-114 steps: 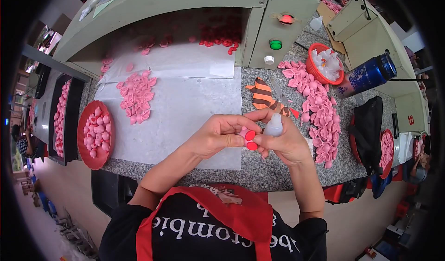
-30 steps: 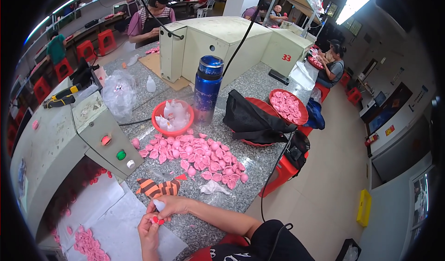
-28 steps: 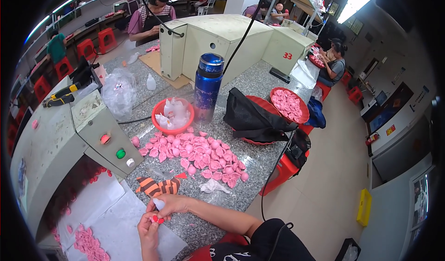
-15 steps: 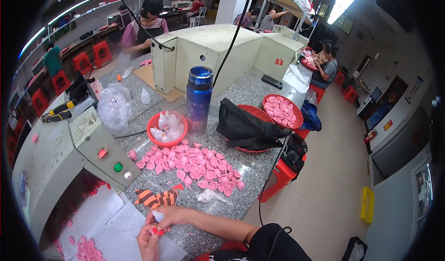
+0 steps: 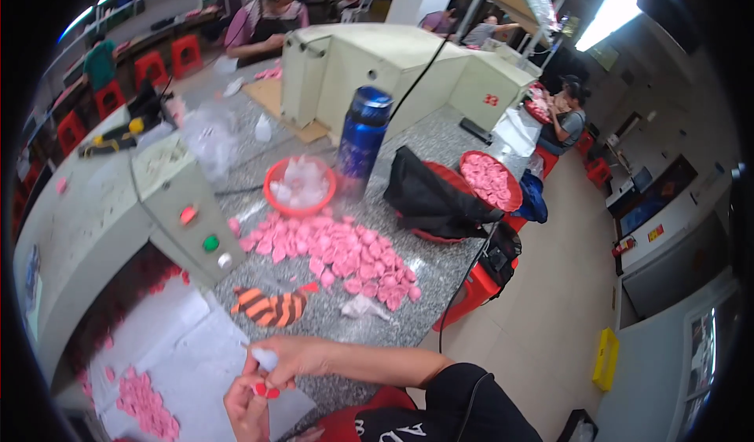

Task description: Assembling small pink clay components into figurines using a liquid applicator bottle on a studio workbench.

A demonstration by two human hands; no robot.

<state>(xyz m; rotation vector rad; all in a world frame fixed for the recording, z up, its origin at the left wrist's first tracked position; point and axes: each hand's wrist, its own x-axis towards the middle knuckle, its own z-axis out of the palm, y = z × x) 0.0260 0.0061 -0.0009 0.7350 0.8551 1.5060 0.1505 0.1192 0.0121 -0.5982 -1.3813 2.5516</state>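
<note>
Head view, items listed from my fingers outward. One small piece [image 5: 265,391]: bright red where it shows, two rounded lobes side by side, the remainder covered by my fingers, edges softened by blur; located low in the view, left of centre, in front of me. My left hand [image 5: 243,404]: fingers pinched together on this piece. My right hand [image 5: 286,357]: fingers closed around a squeeze bottle, their tips meeting the left hand at the piece. One squeeze bottle [image 5: 265,358]: translucent white, rounded, tilted, just beyond the red lobes. One cloth [image 5: 271,307]: orange and brown stripes, lying on the speckled grey bench [image 5: 397,328] past my right hand. One crumpled tissue [image 5: 364,307]: white, right of the cloth. One heap of pink pieces [image 5: 338,250]: curled, petal-like shapes with some round ones among them, loose on the bench. One red bowl [image 5: 302,210]: white bottles inside, behind the heap. One tumbler [image 5: 363,140]: blue, upright, beside the bowl. One white sheet [image 5: 192,356]: left of my hands, bearing a smaller pink cluster [image 5: 146,407].
</note>
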